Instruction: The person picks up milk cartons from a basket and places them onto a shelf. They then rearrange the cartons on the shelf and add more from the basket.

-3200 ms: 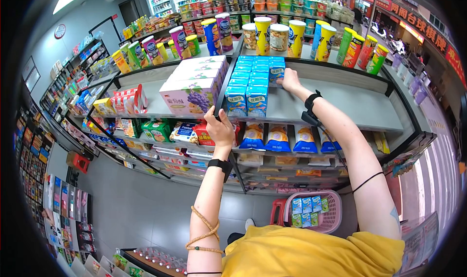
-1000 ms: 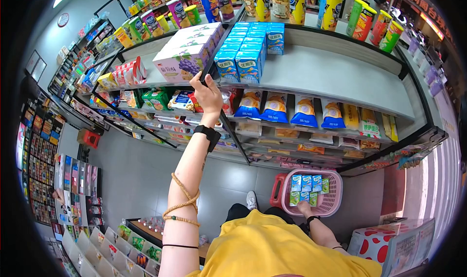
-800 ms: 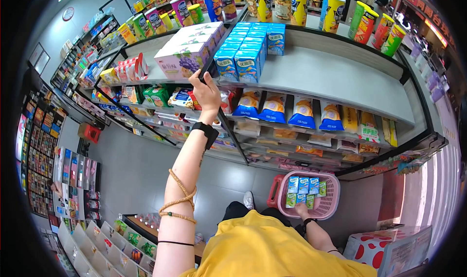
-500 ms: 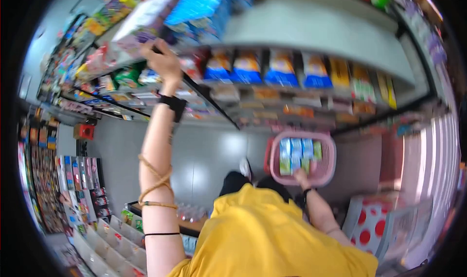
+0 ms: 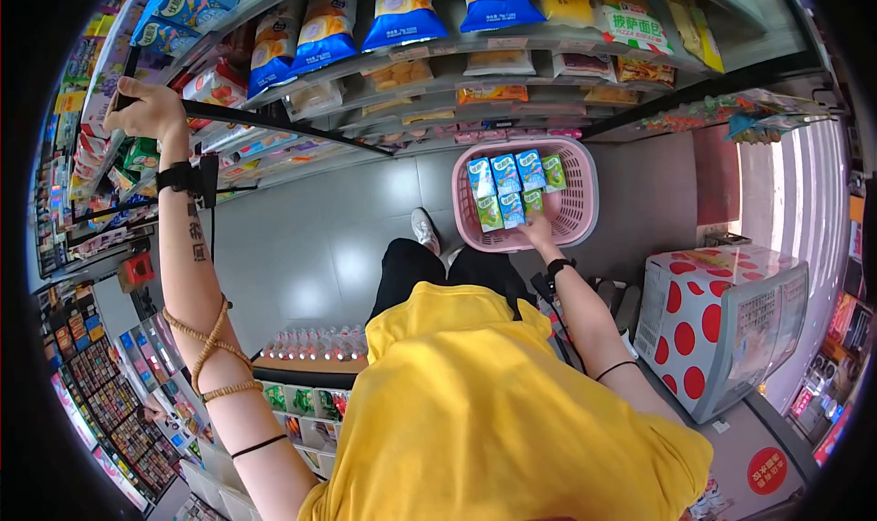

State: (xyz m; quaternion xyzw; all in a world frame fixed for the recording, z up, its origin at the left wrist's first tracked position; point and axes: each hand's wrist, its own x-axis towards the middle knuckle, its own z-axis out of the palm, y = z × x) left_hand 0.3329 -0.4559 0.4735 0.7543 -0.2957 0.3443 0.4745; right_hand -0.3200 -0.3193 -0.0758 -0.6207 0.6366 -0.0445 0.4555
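On the left, my left hand (image 5: 148, 111) is raised at the shelving, its fingers curled round a black shelf post (image 5: 247, 115). My right hand (image 5: 537, 230) reaches down inside a pink plastic basket (image 5: 587, 178) on the floor. Its fingers close on the lower end of a small green drink carton (image 5: 533, 201). Several blue cartons (image 5: 504, 174) and other green cartons (image 5: 554, 172) stand in rows beside it. Blue multipacks (image 5: 194, 9) sit on the upper shelf above my left hand.
Blue-and-orange snack bags (image 5: 405, 9) and packaged breads (image 5: 630, 18) line the shelves ahead. A red-dotted machine (image 5: 681, 329) stands on a counter at my right. Bottles (image 5: 315, 343) fill a low display on my left. My shoe (image 5: 425, 230) is near the basket.
The view has shifted, so the basket and shelves appear higher and further left. My left hand stays at the shelf post; my right hand stays in the basket by the cartons.
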